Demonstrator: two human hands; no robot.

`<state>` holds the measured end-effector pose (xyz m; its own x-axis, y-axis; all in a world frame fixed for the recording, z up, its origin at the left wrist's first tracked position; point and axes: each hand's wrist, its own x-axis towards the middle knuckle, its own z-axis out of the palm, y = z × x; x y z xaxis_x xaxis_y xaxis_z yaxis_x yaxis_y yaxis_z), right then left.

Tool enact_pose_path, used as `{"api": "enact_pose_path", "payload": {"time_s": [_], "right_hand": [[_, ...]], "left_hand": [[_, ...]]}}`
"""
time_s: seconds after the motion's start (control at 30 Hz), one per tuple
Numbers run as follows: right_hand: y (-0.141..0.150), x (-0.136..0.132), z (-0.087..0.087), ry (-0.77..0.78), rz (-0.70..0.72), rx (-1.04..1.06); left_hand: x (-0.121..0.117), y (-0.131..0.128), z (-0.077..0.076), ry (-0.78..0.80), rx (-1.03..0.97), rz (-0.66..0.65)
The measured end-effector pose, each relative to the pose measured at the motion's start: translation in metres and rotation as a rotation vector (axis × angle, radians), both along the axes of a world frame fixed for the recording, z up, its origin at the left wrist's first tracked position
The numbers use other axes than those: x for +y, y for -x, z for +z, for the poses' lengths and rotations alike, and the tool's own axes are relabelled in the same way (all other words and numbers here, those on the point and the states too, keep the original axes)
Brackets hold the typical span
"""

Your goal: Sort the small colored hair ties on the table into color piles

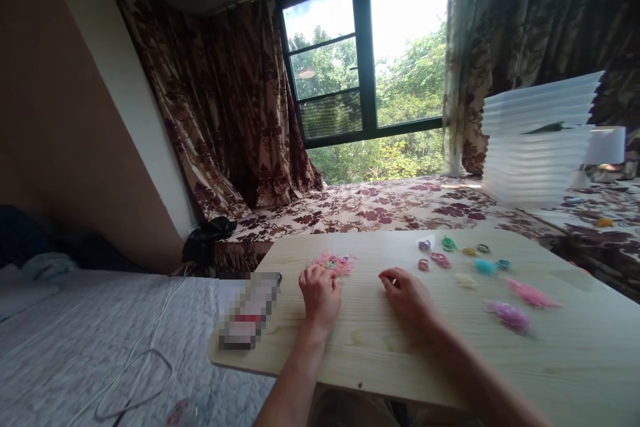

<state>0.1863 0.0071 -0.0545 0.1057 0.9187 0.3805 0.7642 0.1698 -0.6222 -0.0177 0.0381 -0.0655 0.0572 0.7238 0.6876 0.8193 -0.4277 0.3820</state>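
Observation:
My left hand (320, 295) rests on a pale wooden board (380, 353), fingers curled at the near edge of a heap of small pink elastic bands (336, 263). What its fingertips hold is too small to tell. My right hand (407, 293) lies a little to the right on the board, fingers curled in a loose pinch, with nothing visible in them. Further right lie small sorted piles of bands: green (449, 243), yellow (469, 251), teal (484, 267), pink (531, 294) and purple (509, 315).
A blurred-out flat object (250, 310) lies on the board's left end. A quilted bed (85, 340) with a white cable (135, 373) is at the left. A stack of clear plastic trays (537, 147) stands on the floral window seat at the right.

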Motion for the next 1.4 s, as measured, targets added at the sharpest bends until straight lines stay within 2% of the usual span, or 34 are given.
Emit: {"api": "enact_pose_path", "payload": {"time_s": [0.37,0.93,1.4], "right_hand": [[-0.0013,0.0013,-0.0024,0.015,0.002,0.024],[-0.0015,0.0032,-0.0031,0.035,-0.012,0.003],[0.0027,-0.0014,0.0047,0.051,-0.037,-0.012]], "left_hand": [[0.0015,-0.0013,-0.0015,-0.018,-0.013,-0.030],[-0.0001,-0.0024,0.0019,0.046,-0.007,0.017],[-0.0002,0.0009,0.0029,0.085,0.015,0.078]]}}
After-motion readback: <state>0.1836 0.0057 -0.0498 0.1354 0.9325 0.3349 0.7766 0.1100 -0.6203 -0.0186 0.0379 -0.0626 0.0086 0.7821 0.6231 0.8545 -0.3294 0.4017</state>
